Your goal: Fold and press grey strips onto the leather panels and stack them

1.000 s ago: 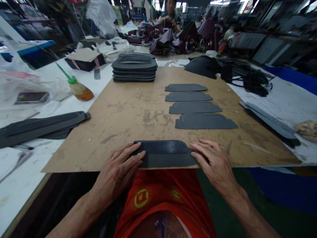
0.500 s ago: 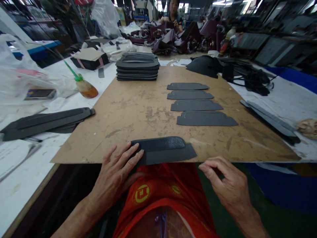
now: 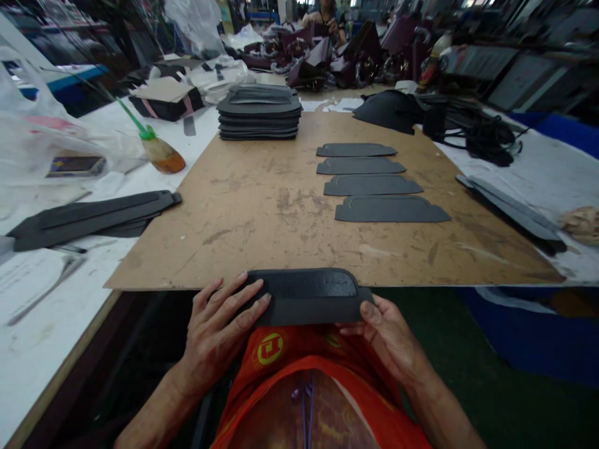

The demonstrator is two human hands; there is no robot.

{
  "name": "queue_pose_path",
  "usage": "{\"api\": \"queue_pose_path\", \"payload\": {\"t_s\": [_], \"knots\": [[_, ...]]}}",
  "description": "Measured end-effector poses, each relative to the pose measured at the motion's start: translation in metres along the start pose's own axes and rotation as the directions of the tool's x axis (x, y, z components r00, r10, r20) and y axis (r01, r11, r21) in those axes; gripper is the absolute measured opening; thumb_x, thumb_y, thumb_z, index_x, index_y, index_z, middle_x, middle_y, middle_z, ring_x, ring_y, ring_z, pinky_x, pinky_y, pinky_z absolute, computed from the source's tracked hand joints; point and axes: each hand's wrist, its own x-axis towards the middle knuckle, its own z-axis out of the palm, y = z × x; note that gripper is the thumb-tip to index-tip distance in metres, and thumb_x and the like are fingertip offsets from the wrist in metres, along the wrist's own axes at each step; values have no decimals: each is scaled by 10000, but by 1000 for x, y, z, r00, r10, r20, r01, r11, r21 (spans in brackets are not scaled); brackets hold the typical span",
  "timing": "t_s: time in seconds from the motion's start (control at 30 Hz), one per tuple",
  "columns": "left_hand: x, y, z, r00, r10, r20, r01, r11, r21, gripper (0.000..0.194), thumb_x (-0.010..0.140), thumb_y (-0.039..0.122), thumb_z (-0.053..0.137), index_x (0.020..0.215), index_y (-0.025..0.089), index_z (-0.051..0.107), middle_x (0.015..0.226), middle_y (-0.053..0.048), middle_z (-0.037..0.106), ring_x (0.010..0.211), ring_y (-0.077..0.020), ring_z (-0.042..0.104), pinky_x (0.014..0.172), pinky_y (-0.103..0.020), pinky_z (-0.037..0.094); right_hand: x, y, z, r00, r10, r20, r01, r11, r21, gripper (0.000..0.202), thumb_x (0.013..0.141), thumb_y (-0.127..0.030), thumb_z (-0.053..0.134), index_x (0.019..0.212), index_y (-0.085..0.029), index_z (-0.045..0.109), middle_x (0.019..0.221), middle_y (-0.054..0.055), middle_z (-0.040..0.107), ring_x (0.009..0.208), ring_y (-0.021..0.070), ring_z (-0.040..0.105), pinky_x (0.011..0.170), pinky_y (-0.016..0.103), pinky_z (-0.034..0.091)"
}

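Observation:
A long dark grey panel (image 3: 304,310), seemingly leather-like, overhangs the near edge of the brown board (image 3: 253,231). Along its upper part runs a raised, darker strip with a rounded right end and a wet-looking shine. My left hand (image 3: 222,327) holds the panel's left end, fingers spread over the top; its thumb is hidden. At the right end my right hand (image 3: 390,340) pinches the panel, thumb on top and fingers beneath. Several similar panels (image 3: 392,209) lie in a column on the board's right half.
A stack of dark pieces (image 3: 259,121) stands at the board's back left. To the left are more dark strips (image 3: 93,218) and a green-tipped bottle (image 3: 161,153) of amber liquid. Dark strips (image 3: 512,215) lie at right. Behind are maroon bags (image 3: 322,59) and a person (image 3: 322,22).
My right hand has moved left and taken hold of the panel's right end. The panel has come toward me, past the board's edge. My view has tilted slightly.

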Motion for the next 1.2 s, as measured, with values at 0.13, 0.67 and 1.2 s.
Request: {"api": "queue_pose_path", "payload": {"t_s": [0.13,0.67,1.2], "knots": [[-5,5,5,994,-73,-85,70,997,-38,402,867,161,547,1238,316,557,1301,-69,570,1234,-270,496,1013,-460,386,4,-1,5,988,-71,-137,56,992,-114,303,652,-427,776,777,-159,712,701,9,684,591,107,611,465,179,514],[8,41,-20,339,-911,235,589,10,-808,351,792,382,671,1086,194,632,1021,-55,693,896,-181,671,809,-284,537,-4,-2,0,929,-57,-366,4,989,-146,296,568,-397,818,681,-162,679,558,-17,610,500,103,523,465,197,461],[34,29,-21,439,-884,161,647,186,-740,374,676,348,759,1019,219,684,769,24,621,685,-97,594,615,-177,484,-5,-19,7,915,-329,-235,184,856,-483,336,691,-496,700,664,-164,651,526,-17,570,501,118,530,463,219,466]]}}
